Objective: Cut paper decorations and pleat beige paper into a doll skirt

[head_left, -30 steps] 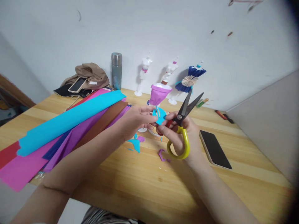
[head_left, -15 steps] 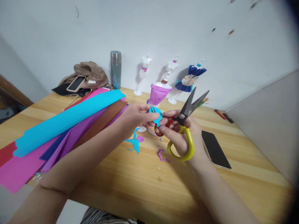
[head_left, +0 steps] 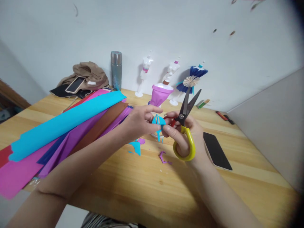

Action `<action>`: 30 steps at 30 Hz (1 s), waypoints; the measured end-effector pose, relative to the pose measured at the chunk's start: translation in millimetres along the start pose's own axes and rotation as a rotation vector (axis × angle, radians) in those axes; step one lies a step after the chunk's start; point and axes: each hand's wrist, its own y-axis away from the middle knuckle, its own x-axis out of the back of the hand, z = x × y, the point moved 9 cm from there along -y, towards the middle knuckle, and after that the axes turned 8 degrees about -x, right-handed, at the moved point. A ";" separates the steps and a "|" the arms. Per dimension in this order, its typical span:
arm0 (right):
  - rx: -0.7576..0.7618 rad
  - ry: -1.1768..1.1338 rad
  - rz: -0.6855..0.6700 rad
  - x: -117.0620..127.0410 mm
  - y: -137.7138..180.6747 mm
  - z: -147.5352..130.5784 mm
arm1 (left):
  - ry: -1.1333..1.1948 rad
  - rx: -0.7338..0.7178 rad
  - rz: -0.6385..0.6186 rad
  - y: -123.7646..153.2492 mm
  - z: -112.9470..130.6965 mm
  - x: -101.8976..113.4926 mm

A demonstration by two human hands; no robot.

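Observation:
A small cut piece of bright blue paper (head_left: 162,121), with slits in it, is between my hands above the table. My left hand (head_left: 136,123) pinches its left side with the thumb, while the index finger stretches out above it. With its fingertips, my right hand (head_left: 181,134) touches the paper's right edge. That same hand also holds scissors (head_left: 181,116) with a yellow and a red handle, blades pointing up and parted. Behind the paper stands a mannequin in a purple paper dress (head_left: 161,94). Blue scraps (head_left: 136,148) and purple scraps (head_left: 162,157) lie below on the wood.
Coloured paper sheets (head_left: 64,123) spread across the left. Behind them are a cap and brown cloth (head_left: 91,74), a phone (head_left: 75,85) and a flask (head_left: 116,71). More mannequins (head_left: 146,68) stand by the wall, one in navy pleats (head_left: 198,72). A dark tablet (head_left: 217,150) lies right.
My left index finger has lifted off the blue paper and straightened. The paper has turned, so its slits face upward and a narrow strip hangs down. The scissors stay in my right hand.

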 end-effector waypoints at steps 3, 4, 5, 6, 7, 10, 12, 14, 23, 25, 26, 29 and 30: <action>-0.006 0.004 0.011 2.4 -1.5 3.7 | -0.079 -0.025 -0.008 0.9 2.3 0.2; -0.009 -0.008 0.015 3.5 -2.2 5.2 | -0.068 -0.007 -0.013 1.6 2.0 0.0; -0.010 -0.022 0.025 5.2 -3.0 6.4 | -0.040 0.014 -0.018 2.2 1.6 -0.3; -0.012 -0.034 0.041 7.2 -3.9 7.6 | -0.003 0.037 -0.023 2.5 1.2 -0.4; -0.016 -0.049 0.061 9.5 -4.7 8.6 | 0.037 0.060 -0.027 2.2 0.4 -0.3; -0.052 -0.118 0.112 14.2 -6.9 11.6 | 0.150 0.149 -0.048 -1.4 -8.1 0.1; -0.073 -0.168 0.129 14.7 -7.4 12.1 | 0.198 0.247 -0.102 -3.2 -20.9 -4.3; -0.071 -0.189 0.142 14.8 -6.9 10.8 | 0.201 0.291 -0.180 -2.9 -29.8 -12.4; -0.041 -0.185 0.062 9.4 -5.6 10.4 | 0.222 0.077 -0.016 8.8 -5.4 -20.2; -0.033 -0.206 0.037 8.5 -5.6 8.6 | 0.159 0.093 -0.002 8.9 -3.9 -16.1; -0.028 -0.215 0.027 8.2 -5.5 7.5 | 0.125 0.106 -0.005 8.7 -4.0 -14.3; -0.030 -0.222 0.011 8.5 -4.7 6.6 | 0.053 0.149 -0.049 8.4 -6.2 -13.7; -0.035 -0.216 0.012 9.0 -4.5 7.1 | 0.041 0.163 -0.076 8.5 -7.3 -15.6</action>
